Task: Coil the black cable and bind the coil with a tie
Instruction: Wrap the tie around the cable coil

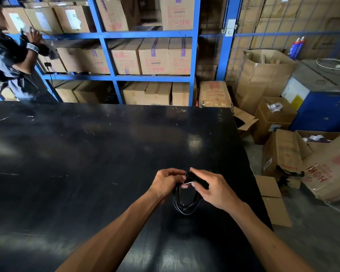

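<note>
A black cable point(185, 203) hangs as a small coil of several loops over the black table point(86, 154), near its right side. My left hand point(168, 180) pinches the top of the coil from the left. My right hand point(212, 187) grips the same top part from the right. Between the fingertips of both hands a small silvery piece point(189, 182) shows on the cable; I cannot tell whether it is a tie or a plug. The top of the coil is hidden by my fingers.
The table's right edge point(249, 163) is close to my right hand. Open cardboard boxes point(283, 154) lie on the floor to the right. Blue shelving point(114, 75) with cartons stands behind the table. Another person point(12, 61) stands at the far left.
</note>
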Action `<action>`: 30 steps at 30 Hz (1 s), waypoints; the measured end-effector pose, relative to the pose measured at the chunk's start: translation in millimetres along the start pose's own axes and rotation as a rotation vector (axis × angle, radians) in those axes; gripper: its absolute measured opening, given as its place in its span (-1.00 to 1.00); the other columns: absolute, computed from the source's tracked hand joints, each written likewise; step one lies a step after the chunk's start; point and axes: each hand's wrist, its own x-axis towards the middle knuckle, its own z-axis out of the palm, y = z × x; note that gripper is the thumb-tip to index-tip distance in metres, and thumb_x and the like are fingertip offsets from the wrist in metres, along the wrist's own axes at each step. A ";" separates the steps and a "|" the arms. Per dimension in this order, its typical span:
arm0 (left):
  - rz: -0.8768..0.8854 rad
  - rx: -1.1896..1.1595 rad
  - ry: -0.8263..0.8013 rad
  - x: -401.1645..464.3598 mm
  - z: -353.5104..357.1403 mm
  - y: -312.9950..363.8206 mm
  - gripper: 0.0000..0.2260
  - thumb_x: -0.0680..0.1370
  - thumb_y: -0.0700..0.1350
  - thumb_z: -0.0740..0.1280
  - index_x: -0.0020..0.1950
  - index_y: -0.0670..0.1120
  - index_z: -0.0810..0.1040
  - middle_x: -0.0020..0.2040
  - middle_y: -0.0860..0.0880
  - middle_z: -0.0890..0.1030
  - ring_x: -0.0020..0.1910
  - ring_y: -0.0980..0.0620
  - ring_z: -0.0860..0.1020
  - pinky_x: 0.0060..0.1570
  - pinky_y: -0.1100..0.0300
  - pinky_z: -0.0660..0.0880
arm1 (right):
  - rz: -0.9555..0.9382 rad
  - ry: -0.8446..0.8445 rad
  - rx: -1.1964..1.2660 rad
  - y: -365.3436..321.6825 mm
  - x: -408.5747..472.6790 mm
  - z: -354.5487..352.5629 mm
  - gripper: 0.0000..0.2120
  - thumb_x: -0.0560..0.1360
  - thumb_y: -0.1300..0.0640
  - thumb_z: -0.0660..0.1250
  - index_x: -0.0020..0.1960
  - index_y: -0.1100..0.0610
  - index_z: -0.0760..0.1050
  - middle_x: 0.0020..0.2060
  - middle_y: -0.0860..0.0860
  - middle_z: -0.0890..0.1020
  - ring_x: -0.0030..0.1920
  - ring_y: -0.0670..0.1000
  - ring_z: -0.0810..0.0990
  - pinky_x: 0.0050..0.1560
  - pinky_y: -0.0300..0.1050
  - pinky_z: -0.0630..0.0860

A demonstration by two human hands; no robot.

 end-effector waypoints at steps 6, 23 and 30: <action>0.043 0.085 -0.004 -2.4 2.9 -3.8 -0.86 0.48 -0.38 0.42 0.01 -0.25 0.68 -0.15 -0.16 0.74 -0.19 -0.11 0.72 -0.09 0.12 0.68 | -0.029 0.086 -0.068 -1.3 6.0 -3.1 -0.74 0.57 0.22 0.44 0.25 0.20 0.67 0.09 0.03 0.76 0.07 -0.07 0.73 0.08 -0.04 0.66; 0.142 0.147 -0.079 -8.0 -5.0 2.7 -0.85 0.54 -0.28 0.41 0.09 -0.19 0.70 -0.09 -0.20 0.75 -0.12 -0.07 0.72 -0.03 0.21 0.62 | -0.226 0.175 -0.343 -12.8 8.9 5.3 -0.94 0.49 0.22 0.52 -0.05 0.19 0.72 -0.07 0.01 0.74 -0.10 0.02 0.71 -0.08 -0.04 0.66; 0.217 0.168 -0.042 -11.5 -8.2 1.5 -0.85 0.58 -0.27 0.37 0.05 -0.13 0.72 -0.33 0.02 0.67 -0.31 0.13 0.58 -0.21 0.33 0.53 | 0.150 0.216 -0.036 -18.0 16.1 21.8 -0.89 0.54 0.16 0.48 0.05 0.12 0.60 -0.05 -0.01 0.65 -0.05 -0.01 0.66 -0.07 -0.09 0.59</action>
